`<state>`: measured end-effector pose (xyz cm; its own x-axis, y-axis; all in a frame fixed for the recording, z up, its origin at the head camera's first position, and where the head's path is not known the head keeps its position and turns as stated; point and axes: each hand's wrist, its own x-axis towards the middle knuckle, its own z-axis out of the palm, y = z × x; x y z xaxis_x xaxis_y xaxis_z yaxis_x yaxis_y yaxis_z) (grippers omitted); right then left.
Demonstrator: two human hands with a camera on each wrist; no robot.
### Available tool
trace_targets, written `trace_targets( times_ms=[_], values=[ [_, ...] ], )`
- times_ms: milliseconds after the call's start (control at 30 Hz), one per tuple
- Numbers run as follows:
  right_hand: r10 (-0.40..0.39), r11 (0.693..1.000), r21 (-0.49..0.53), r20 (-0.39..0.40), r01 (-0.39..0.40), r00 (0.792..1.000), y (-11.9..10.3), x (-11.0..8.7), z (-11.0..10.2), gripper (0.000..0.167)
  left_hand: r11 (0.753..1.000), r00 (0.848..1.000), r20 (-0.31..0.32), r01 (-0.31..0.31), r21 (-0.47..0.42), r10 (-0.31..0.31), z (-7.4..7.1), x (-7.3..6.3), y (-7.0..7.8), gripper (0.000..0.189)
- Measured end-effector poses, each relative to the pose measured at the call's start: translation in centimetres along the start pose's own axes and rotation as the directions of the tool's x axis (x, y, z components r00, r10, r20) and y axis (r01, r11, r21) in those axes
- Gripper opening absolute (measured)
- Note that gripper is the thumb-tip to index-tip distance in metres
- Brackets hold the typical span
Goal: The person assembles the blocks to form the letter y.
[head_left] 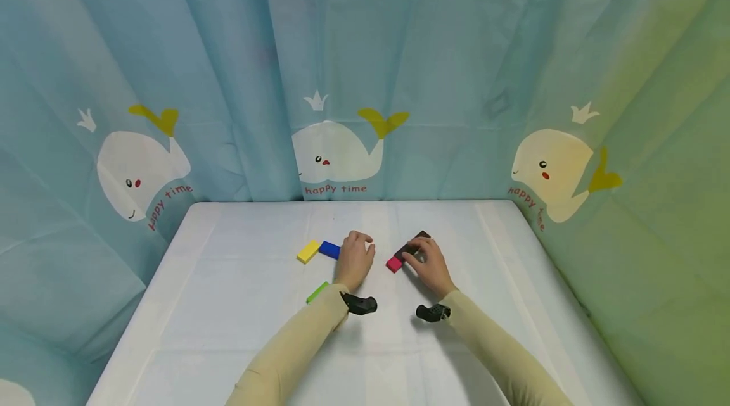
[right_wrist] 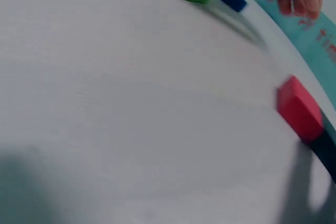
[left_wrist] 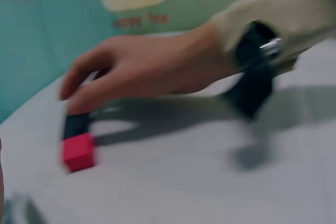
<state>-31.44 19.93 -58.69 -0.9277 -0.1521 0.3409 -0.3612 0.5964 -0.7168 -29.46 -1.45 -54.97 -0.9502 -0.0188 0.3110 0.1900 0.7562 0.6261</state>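
My left hand (head_left: 355,260) is held over the table beside a blue block (head_left: 329,249), its fingers loosely bent with nothing between them; part of the blue block is hidden behind it. To the right, my right hand (head_left: 431,264) has thumb and index finger on either side of a long black block (head_left: 422,234), pinching it near its middle. A short red block (head_left: 393,264) lies end to end with the black one, at its near end. In the left wrist view the right thumb overlaps the black block, just behind the red block (left_wrist: 79,152).
Left of the left hand lies a yellow block (head_left: 308,252). Nearer the body is a green block (head_left: 317,292), partly behind the left sleeve. Both wrists wear black camera straps. A white-covered table (head_left: 188,304) meets a blue whale-print curtain (head_left: 456,159) at its back edge.
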Motion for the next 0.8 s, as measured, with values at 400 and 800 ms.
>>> trace_targets(
  times_ms=[400,800],
  values=[
    [-0.034,0.999,-0.023,0.0,0.034,0.999,-0.2,-0.7,1.4,0.037,0.953,0.983,-0.07,0.182,0.24,-0.171,-4.3,1.9,-4.2,0.028],
    [-0.047,0.999,-0.013,0.015,0.048,0.999,0.0,-0.7,1.4,0.027,0.944,0.986,-0.038,0.167,0.285,-0.163,-3.4,1.1,-4.9,0.021]
  ],
)
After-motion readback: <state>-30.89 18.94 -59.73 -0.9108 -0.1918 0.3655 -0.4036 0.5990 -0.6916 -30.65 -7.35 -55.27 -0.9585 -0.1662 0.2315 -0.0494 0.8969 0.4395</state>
